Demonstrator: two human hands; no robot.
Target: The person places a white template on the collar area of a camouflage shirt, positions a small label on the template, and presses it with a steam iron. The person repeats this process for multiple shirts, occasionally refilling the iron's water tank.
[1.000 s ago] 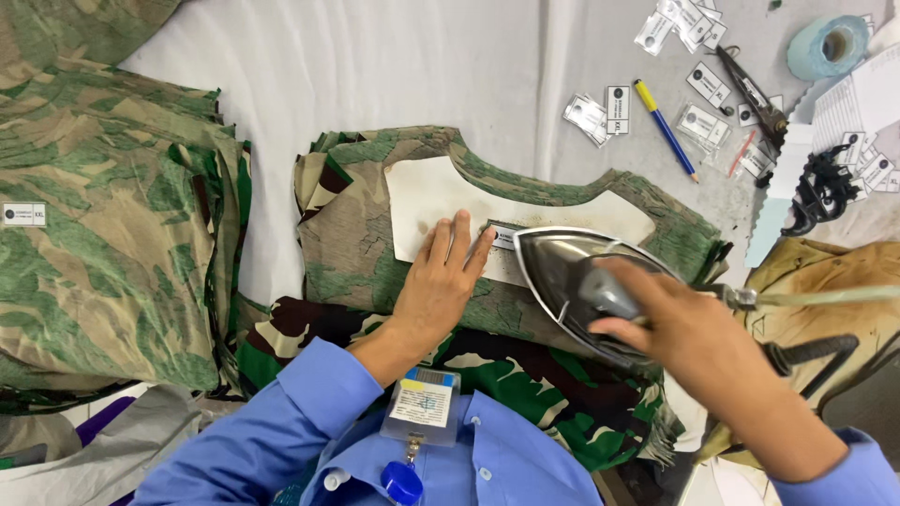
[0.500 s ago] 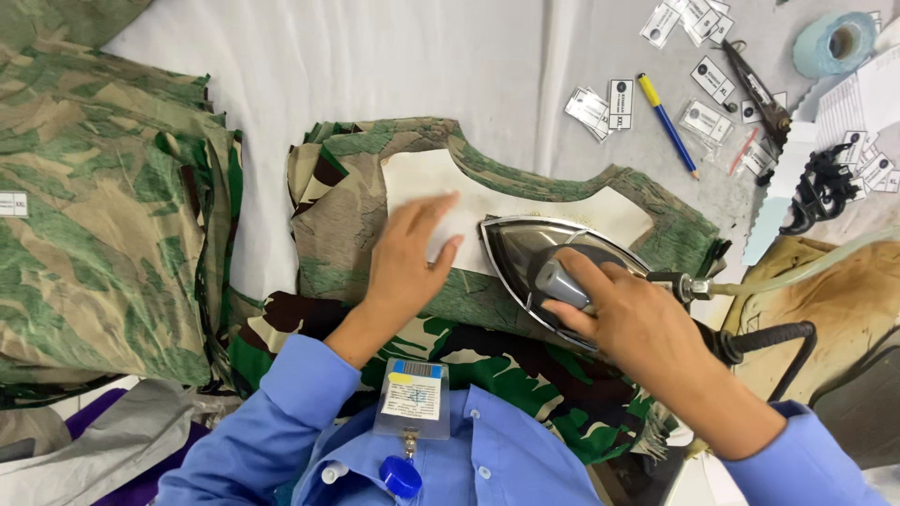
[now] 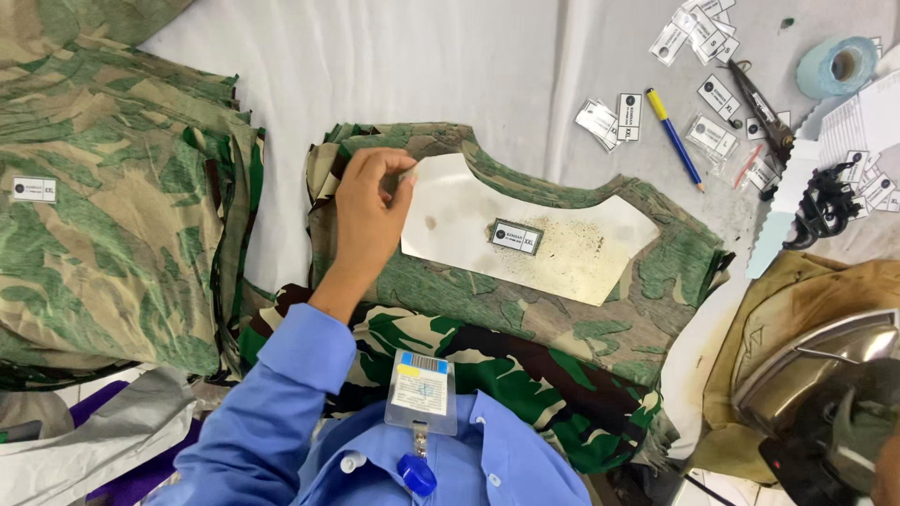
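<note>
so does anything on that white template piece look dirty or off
Yes. The white template on the camouflage garment carries dark speckles and brownish spots around the small label, like scorch or grime. The left hand pinches its corner.

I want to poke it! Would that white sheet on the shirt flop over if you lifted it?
Probably a little. The white sheet looks thin and lies flat on the camouflage shirt, so likely light. The left hand pinches its corner; the cleanly cut edges suggest some stiffness.

My left hand (image 3: pixel 367 211) pinches the corner of the white template (image 3: pixel 525 230) on the camo shirt (image 3: pixel 600 319). Iron (image 3: pixel 825 375) sits off right on its pad.
</note>
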